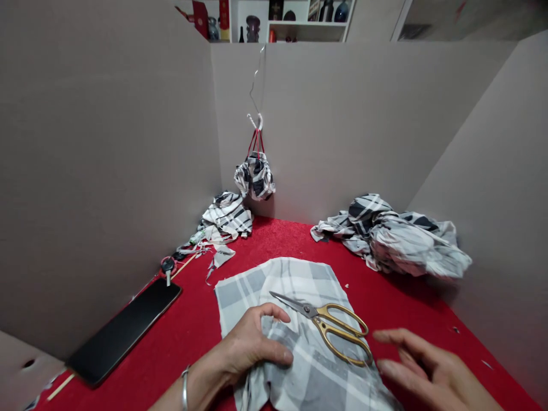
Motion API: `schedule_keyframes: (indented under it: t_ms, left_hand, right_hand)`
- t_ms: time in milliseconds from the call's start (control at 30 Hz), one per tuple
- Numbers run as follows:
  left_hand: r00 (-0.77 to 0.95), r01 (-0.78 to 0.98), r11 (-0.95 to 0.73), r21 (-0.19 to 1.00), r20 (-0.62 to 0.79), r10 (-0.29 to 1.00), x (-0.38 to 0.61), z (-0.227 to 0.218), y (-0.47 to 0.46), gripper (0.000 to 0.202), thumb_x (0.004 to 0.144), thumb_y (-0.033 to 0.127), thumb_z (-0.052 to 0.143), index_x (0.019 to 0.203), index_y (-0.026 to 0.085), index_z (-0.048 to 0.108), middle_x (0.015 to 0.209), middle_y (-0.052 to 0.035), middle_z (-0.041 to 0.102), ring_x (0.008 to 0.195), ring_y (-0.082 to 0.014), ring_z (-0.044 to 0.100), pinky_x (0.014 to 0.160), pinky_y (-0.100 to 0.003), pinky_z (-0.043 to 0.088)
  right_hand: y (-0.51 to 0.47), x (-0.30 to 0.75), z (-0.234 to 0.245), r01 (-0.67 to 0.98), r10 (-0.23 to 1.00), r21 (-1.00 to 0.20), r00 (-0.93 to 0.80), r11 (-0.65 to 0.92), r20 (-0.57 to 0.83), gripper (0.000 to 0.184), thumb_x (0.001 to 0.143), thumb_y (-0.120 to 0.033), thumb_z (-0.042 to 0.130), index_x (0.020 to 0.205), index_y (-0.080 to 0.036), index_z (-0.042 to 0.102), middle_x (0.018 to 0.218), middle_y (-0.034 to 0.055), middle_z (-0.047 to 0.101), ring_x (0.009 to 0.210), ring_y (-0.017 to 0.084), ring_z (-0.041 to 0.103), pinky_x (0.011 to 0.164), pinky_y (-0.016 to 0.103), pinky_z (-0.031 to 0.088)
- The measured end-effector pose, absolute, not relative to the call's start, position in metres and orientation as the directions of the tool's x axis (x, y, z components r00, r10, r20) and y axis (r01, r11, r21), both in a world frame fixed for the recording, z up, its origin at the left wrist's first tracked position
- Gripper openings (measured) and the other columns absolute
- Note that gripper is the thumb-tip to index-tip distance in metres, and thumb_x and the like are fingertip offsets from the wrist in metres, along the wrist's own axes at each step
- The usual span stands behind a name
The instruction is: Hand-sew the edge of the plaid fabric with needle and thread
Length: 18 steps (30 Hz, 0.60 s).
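Cloth (308, 357), checked grey-white, bunches where left fingers (274, 350) pinch it; right fingers (402, 338), blurred, seem empty

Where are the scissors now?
Head view, just right of centre: the scissors lie on the checked cloth, between the left hand and the right hand, handles toward the right.

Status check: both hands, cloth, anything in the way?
Left hand gripping plaid cloth. Right hand open, by the scissors handles. Cloth laid on red tabletop, bunched at left hand. Scissors lying on it.
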<state>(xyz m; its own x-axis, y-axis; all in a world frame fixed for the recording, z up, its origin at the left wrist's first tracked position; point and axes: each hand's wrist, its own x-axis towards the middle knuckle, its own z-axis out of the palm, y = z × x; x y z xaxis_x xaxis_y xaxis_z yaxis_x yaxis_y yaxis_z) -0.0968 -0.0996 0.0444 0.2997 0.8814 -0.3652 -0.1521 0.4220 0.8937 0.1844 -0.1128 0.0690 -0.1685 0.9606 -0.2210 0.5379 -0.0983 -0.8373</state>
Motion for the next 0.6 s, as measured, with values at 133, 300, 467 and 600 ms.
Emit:
schedule_keyframes:
  t_ms: [133, 300, 467, 600]
  left_hand:
    - [0.337, -0.16, 0.351, 0.923, -0.283, 0.898, -0.096, 0.052, -0.101, 0.056, 0.044, 0.012, 0.08, 0.092, 0.019, 0.054, 0.078, 0.0035, 0.055, 0.054, -0.0082, 0.048, 0.051, -0.021, 0.039]
    - [0.299, -0.049, 0.188, 0.981, -0.165, 0.94, -0.1, 0.059, -0.103, 0.067, 0.037, 0.014, 0.085, 0.098, 0.02, 0.057, 0.094, 0.0002, 0.053, 0.075, -0.0144, 0.052, 0.059, -0.02, 0.04]
    - [0.274, -0.008, 0.218, 0.976, -0.208, 0.939, -0.103, 0.052, -0.103, 0.09, 0.036, 0.012, 0.085, 0.119, 0.023, 0.052, 0.118, -0.0062, 0.05, 0.101, -0.025, 0.051, 0.077, -0.027, 0.043]
    - [0.321, -0.237, 0.417, 0.877, -0.335, 0.886, -0.106, 0.041, -0.1, 0.077, 0.038, 0.012, 0.084, 0.11, 0.019, 0.059, 0.108, -0.0066, 0.058, 0.087, -0.021, 0.058, 0.071, -0.028, 0.045]
  right_hand:
    - [-0.094, 0.138, 0.085, 0.488, 0.954, -0.873, -0.267, 0.012, -0.136, 0.041, 0.064, -0.046, 0.064, 0.092, -0.016, 0.062, 0.058, -0.0056, 0.03, 0.055, 0.014, 0.03, 0.05, 0.024, 0.024]
    - [-0.08, 0.086, 0.068, 0.351, 0.85, -0.936, -0.488, -0.017, -0.198, 0.03, 0.054, -0.028, 0.07, 0.08, -0.015, 0.062, 0.051, -0.0094, 0.025, 0.05, 0.009, 0.021, 0.046, 0.022, 0.014]
    - [-0.082, 0.078, 0.05, 0.26, 0.841, -0.965, -0.517, -0.024, -0.16, 0.02, 0.061, -0.032, 0.065, 0.057, -0.016, 0.054, 0.047, -0.009, 0.024, 0.047, 0.008, 0.02, 0.044, 0.023, 0.014]
    - [-0.084, 0.083, 0.046, 0.256, 0.872, -0.956, -0.489, 0.14, -0.003, 0.025, 0.068, -0.036, 0.064, 0.055, -0.016, 0.056, 0.048, -0.0073, 0.028, 0.048, 0.009, 0.026, 0.046, 0.023, 0.019]
